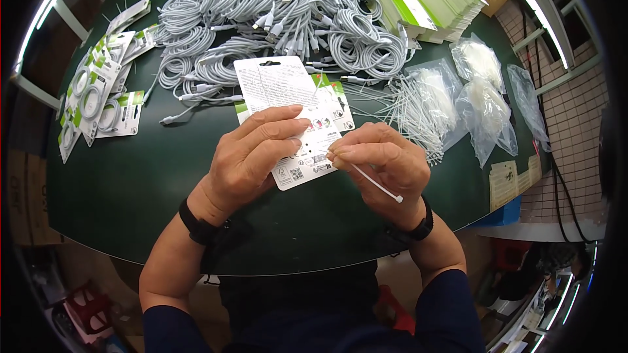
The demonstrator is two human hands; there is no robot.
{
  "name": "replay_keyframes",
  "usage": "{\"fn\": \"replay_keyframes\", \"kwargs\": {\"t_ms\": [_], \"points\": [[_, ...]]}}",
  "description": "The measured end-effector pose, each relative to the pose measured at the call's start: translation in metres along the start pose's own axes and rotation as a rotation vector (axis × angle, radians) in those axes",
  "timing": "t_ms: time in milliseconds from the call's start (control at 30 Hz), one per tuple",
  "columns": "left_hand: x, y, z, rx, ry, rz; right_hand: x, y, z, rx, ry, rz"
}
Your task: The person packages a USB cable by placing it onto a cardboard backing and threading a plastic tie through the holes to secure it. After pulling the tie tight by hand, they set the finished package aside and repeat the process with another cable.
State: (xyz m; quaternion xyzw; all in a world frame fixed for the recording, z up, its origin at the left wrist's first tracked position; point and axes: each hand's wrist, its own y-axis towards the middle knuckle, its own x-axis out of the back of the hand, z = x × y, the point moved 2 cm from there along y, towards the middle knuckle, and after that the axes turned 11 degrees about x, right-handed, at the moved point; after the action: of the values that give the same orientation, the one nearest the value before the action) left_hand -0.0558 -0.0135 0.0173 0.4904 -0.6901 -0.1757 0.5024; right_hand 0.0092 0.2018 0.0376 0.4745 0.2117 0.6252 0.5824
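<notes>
My left hand (252,153) grips a white printed backing card (271,85) that has a hanging slot at its top; the printed back faces up. Between the fingertips of my right hand (386,160) is a white cable tie (376,183), its head pointing down to the right and its other end close to small holes in the card. Whether the tie's tip is through a hole cannot be made out. Under the card lies another green-and-white card (340,106). Anything my left hand holds beneath the card is hidden.
Coiled grey cables (275,13) are heaped at the back. Loose cable ties (415,114) and plastic bags of ties (484,108) lie to the right. Stacked cards (445,0) stand at the far right. Carded cables (98,91) pile up on the left of the dark green table (144,189).
</notes>
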Motion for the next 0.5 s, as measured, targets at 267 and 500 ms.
{"fn": "replay_keyframes", "kwargs": {"t_ms": [267,500], "points": [[-0.0018,-0.0024,-0.0025,0.029,-0.023,0.018,-0.0016,0.0016,0.002,0.037,0.015,0.049],[-0.002,-0.0023,-0.0027,0.023,-0.023,0.014,-0.0029,0.0009,0.0011,-0.011,0.012,0.061]]}}
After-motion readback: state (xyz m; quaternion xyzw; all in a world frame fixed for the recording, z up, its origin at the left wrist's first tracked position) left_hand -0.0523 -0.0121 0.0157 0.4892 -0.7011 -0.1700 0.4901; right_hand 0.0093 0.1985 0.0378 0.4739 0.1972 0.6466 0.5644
